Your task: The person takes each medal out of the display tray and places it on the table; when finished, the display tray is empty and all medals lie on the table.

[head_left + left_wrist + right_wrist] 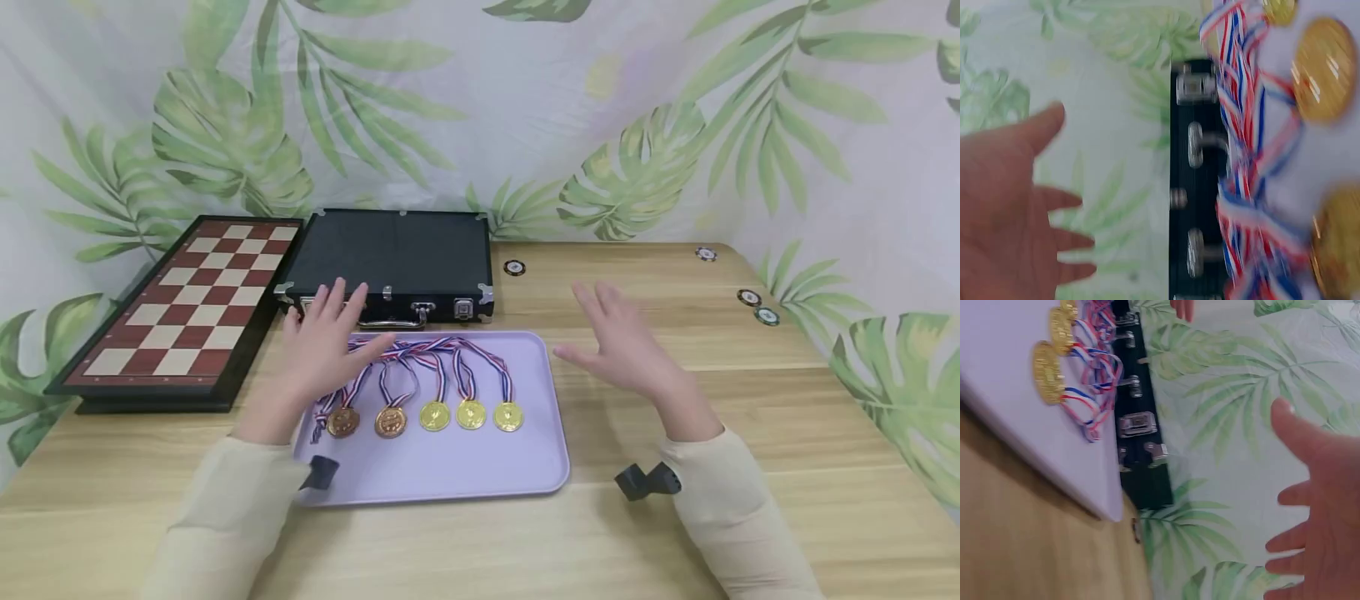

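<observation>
Both hands, left (326,333) and right (626,346), hover with fingers spread (holding nothing), so a careless sweep could tangle the medals (435,414) just below the left fingers.

- Wooden table (675,517), light grain, w/ leafy cloth hung behind it.
- Lilac tray (480,475) lies near-centre on it, flat.
- Black case (390,258) sits just beyond tray's far edge, latches + handle facing near side.
- Chessboard (187,308) on far left, beside case, closed & flat, its left part past table's left edge.
- One poker chip (514,267) just right of case.
- Another chip (706,253) at far right edge.
- Two more chips (757,307) close together on right side, a bit nearer.
</observation>
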A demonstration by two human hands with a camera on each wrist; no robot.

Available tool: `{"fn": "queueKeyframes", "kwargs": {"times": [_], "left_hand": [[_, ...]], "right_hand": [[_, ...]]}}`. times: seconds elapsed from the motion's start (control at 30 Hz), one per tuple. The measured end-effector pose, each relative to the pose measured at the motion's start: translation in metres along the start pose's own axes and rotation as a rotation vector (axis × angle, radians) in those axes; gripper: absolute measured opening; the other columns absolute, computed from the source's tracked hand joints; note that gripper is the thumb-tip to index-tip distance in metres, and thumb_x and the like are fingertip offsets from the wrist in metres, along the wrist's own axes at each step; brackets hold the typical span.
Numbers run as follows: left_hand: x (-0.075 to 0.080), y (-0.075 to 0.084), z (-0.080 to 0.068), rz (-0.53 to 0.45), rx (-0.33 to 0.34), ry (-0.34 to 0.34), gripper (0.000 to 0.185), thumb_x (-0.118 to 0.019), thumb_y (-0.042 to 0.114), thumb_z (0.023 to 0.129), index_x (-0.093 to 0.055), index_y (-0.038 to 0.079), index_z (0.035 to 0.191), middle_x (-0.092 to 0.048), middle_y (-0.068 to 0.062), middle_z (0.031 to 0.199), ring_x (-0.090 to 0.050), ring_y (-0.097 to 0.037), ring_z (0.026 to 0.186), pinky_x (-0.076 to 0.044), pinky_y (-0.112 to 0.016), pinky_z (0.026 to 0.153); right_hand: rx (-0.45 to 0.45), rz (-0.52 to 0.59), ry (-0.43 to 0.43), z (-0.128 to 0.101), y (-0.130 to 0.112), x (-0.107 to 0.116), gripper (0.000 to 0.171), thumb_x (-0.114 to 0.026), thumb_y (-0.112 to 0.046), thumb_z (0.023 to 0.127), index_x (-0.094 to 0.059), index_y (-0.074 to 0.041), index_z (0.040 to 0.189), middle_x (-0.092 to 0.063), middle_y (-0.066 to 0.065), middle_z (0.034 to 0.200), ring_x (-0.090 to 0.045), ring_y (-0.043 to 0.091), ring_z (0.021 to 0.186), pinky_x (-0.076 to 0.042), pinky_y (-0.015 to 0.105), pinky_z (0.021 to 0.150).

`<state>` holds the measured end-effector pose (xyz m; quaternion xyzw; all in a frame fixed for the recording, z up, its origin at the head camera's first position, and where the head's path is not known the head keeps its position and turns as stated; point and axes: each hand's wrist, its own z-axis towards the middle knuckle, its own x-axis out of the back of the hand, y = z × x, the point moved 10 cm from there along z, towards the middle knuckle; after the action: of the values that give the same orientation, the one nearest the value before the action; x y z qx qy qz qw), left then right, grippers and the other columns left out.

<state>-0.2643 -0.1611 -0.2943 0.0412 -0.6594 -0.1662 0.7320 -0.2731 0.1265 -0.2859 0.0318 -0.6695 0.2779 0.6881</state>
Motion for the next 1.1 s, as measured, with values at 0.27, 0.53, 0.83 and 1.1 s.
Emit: {"fn": "queueKeyframes", "kwargs": {"times": [0.27, 0.53, 0.83, 1.1], "left_hand": [[0.001, -0.043, -0.027, -0.305, -0.052, 0.013, 0.068, -0.047, 0.039, 0.087, -0.018, 0.004, 0.137, -0.011, -0.023, 0.139, -0.003, -0.038, 0.126, -0.004, -0.062, 0.091], [-0.028, -0.083, -0.038, -0.493, 0.078, -0.136, 0.065, -0.040, 0.041, 0.089, -0.007, 0.017, 0.140, -0.007, -0.021, 0.140, -0.007, -0.042, 0.124, -0.016, -0.062, 0.088], [-0.053, -0.107, -0.039, -0.584, 0.076, -0.136, 0.064, -0.042, 0.034, 0.090, -0.011, 0.005, 0.138, -0.014, -0.030, 0.136, -0.016, -0.044, 0.121, -0.015, -0.054, 0.095], [-0.061, -0.110, -0.037, -0.314, 0.016, -0.064, 0.058, -0.035, 0.038, 0.092, -0.025, -0.001, 0.134, -0.019, -0.027, 0.135, -0.008, -0.044, 0.123, 0.003, -0.058, 0.093]], "right_hand": [[0.152, 0.311, 0.051, -0.010, -0.015, -0.029, 0.073, -0.064, -0.030, 0.078, -0.027, -0.004, 0.134, -0.031, 0.015, 0.134, -0.027, 0.027, 0.122, -0.022, 0.043, 0.097], [0.191, 0.428, -0.080, -0.013, -0.032, -0.075, 0.067, -0.070, -0.027, 0.072, -0.040, -0.004, 0.127, -0.052, 0.013, 0.108, -0.047, 0.024, 0.100, -0.037, 0.039, 0.085], [0.196, 0.362, -0.057, -0.014, -0.034, -0.098, 0.061, -0.072, -0.032, 0.069, -0.051, -0.002, 0.118, -0.054, 0.009, 0.105, -0.047, 0.020, 0.098, -0.036, 0.035, 0.086], [0.236, 0.253, 0.013, -0.014, -0.034, -0.106, 0.056, -0.072, -0.032, 0.068, -0.055, -0.007, 0.115, -0.051, 0.005, 0.103, -0.044, 0.018, 0.095, -0.036, 0.033, 0.083]]}}
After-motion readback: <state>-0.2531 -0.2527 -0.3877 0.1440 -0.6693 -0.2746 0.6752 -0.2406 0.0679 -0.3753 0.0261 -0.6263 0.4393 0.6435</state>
